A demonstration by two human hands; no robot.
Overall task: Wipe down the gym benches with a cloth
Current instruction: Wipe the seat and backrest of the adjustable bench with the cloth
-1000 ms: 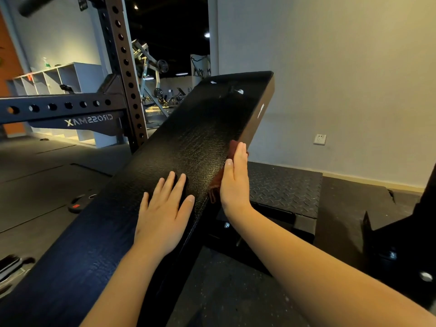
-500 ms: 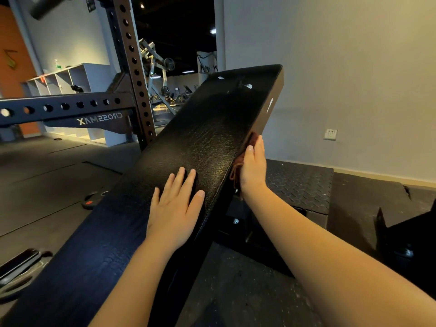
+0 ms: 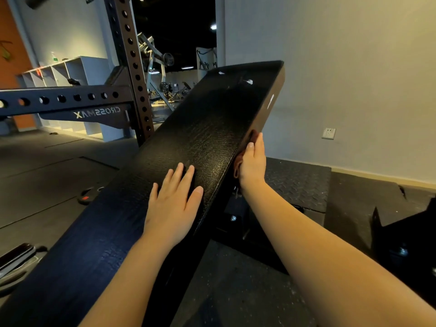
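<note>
A black textured gym bench pad (image 3: 207, 128) slopes up from the lower left to the upper right. My left hand (image 3: 173, 205) lies flat on its top face, fingers straight and spread. My right hand (image 3: 252, 161) presses a reddish-brown cloth (image 3: 238, 162) against the pad's right side edge with straight fingers. Only a strip of the cloth shows, along the thumb side and past the fingertips; the rest is hidden under the palm.
A perforated squat rack upright (image 3: 128, 67) and its horizontal beam (image 3: 61, 100) stand left of the bench. A black diamond-plate platform (image 3: 297, 182) lies by the right wall, near a wall socket (image 3: 328, 133). White shelves (image 3: 70, 72) stand at the far left.
My right hand has slid the cloth up along the bench's side edge, toward the raised end. My left hand stays flat on the pad.
</note>
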